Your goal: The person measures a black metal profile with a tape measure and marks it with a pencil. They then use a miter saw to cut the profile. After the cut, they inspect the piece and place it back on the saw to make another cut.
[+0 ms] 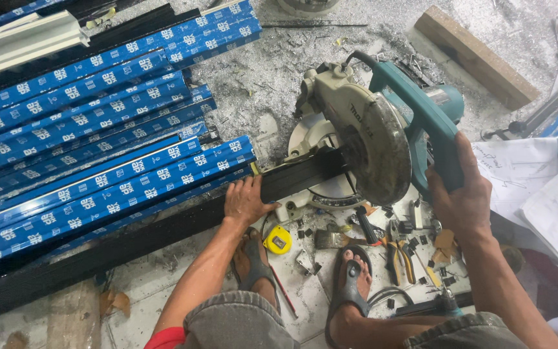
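A teal and grey mitre saw [369, 139] stands on the floor in front of me, its blade guard lowered onto a long black metal profile [292, 181]. My right hand [460, 194] grips the saw's teal handle. My left hand [245, 201] presses the black profile down just left of the blade. The profile runs from the saw out to the lower left [66, 265].
Stacked blue-wrapped profiles [98, 129] fill the left side. A yellow tape measure [278, 240], pliers [398, 255] and small offcuts lie by my sandalled feet [353, 278]. Paper sheets [537, 181] lie at right, a wooden block [476, 58] at the back. Metal shavings cover the floor.
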